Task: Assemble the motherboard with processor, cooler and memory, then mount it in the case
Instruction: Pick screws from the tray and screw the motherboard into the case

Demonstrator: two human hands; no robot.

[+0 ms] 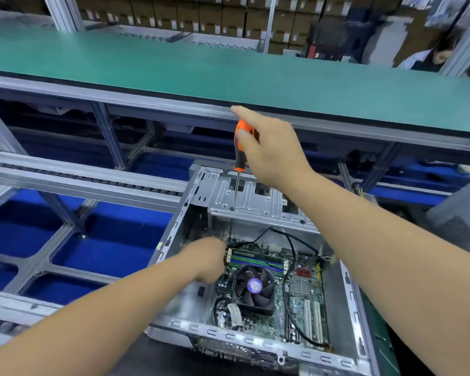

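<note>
A green motherboard [304,291] lies inside an open grey metal case [174,240]. On the board sit a black cooler fan [253,287] and memory sticks [255,260]. My right hand [272,147] grips the handle of an orange and black screwdriver [240,150], held upright. Its shaft passes down through a hole in the case's drive bracket [258,202] toward the board's far left corner. My left hand [209,257] reaches into the case at that corner, beside the shaft's lower end; its fingertips are blurred and partly hidden.
A black cable [291,245] loops over the board. Behind the case runs a grey roller conveyor frame [79,175] over blue bins [106,240]. A green-topped shelf [228,74] spans above. Another person [429,57] sits far right; a grey case [461,221] stands right.
</note>
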